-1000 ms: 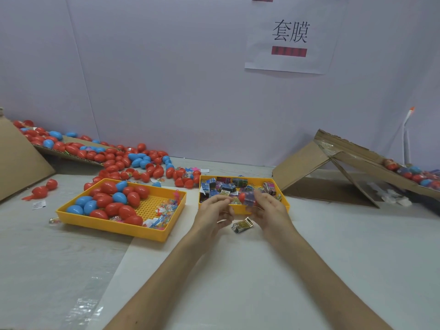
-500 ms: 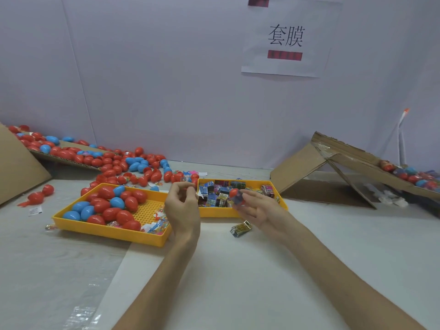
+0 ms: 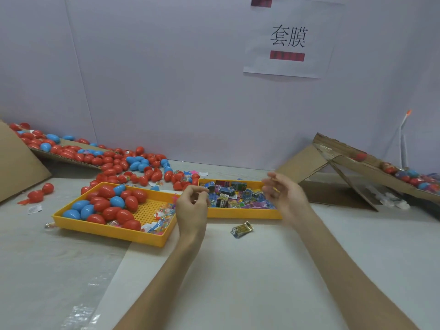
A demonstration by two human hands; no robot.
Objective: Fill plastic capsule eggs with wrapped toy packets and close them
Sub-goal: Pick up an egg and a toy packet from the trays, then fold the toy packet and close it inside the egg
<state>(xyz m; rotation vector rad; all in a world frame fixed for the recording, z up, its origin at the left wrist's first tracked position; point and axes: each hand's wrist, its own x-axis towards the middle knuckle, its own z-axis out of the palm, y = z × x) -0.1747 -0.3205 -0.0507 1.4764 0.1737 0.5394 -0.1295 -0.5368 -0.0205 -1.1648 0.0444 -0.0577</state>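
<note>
A stray wrapped packet (image 3: 241, 229) lies on the table (image 3: 238, 277). Just beyond it, the left hand (image 3: 190, 208) curls thumb to fingers, on what I cannot tell; the right hand (image 3: 287, 198) hovers blurred, fingers loosely apart. Behind them, the packet tray (image 3: 238, 214) holds toy packets (image 3: 228, 198) and the egg tray (image 3: 114, 231) holds capsule eggs (image 3: 107, 206); loose eggs (image 3: 133, 163) heap near the wall

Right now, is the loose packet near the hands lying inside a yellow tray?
No, the loose packet lies on the table, just outside the right yellow tray.
</note>
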